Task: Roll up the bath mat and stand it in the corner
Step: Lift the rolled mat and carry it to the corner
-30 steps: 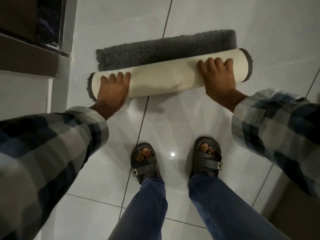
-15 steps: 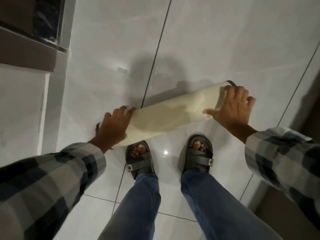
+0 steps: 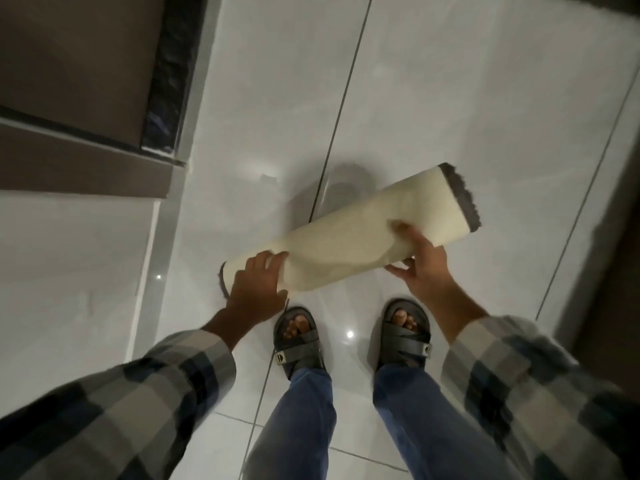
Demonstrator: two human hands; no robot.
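Note:
The bath mat (image 3: 349, 233) is a tight roll, cream backing outside, grey pile showing at both ends. It hangs above the white floor tiles, tilted with its right end higher and farther from me. My left hand (image 3: 258, 284) grips the lower left end from above. My right hand (image 3: 420, 263) holds the roll from below near its right end, thumb on top. The roll casts a shadow on the floor just beyond it.
My two feet in dark sandals (image 3: 299, 341) stand right under the roll. A brown step or door frame (image 3: 86, 168) with a dark strip lies at the left, a white wall base (image 3: 69, 258) below it. A dark edge (image 3: 609, 202) borders the right side.
A second ago the mat lay on the floor part rolled, both hands pushing it. Now it is fully rolled and lifted off the tiles, its right end raised.

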